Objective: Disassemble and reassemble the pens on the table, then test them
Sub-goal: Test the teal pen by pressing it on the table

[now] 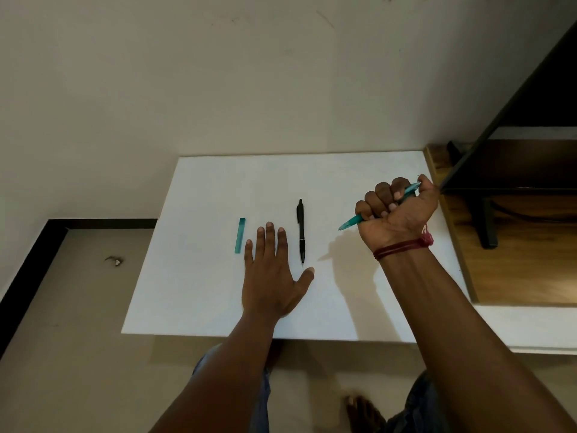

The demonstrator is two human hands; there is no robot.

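Right hand (396, 207) grips teal pen (351, 222); left hand (271, 276) flat mid-table (193, 292).

Translucent teal plastic pen (352, 222); matt white table (218, 189)

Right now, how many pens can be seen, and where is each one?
2. A black pen lies on the white table between the hands. A teal pen is gripped in the right hand. The loose teal piece beside the left hand is only a part.

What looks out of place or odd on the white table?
The teal cap lies alone left of the left hand, apart from the teal pen that the right hand grips. Nothing looks damaged.
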